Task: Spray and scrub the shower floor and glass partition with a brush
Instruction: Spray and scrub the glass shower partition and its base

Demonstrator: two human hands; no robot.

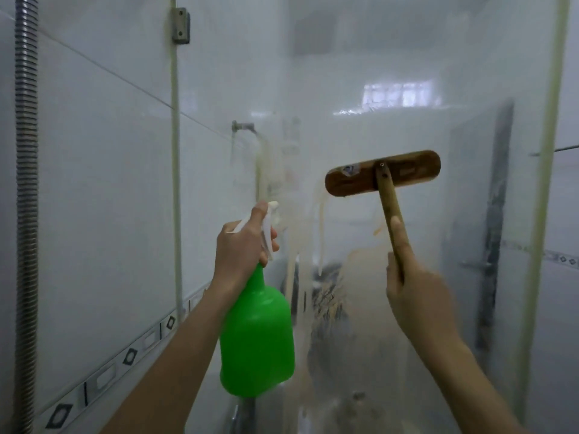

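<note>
My left hand (pixel 244 245) grips the neck and white trigger of a green spray bottle (pixel 257 336), nozzle aimed at the glass partition (pixel 391 73) ahead. My right hand (pixel 413 286) holds the wooden handle of a scrub brush, index finger lying straight along it. The brush's brown wooden head (pixel 382 172) lies flat against the glass at about chest height, right of the bottle. Yellowish streaks run down the wet, foggy glass below the brush. The shower floor is hidden from view.
White tiled wall (pixel 94 183) fills the left, with a ribbed metal shower hose (pixel 26 183) hanging at the far left. A metal bracket (pixel 180 25) and a yellowed seal strip fix the glass to the wall. The partition's right edge strip (pixel 545 183) stands at the right.
</note>
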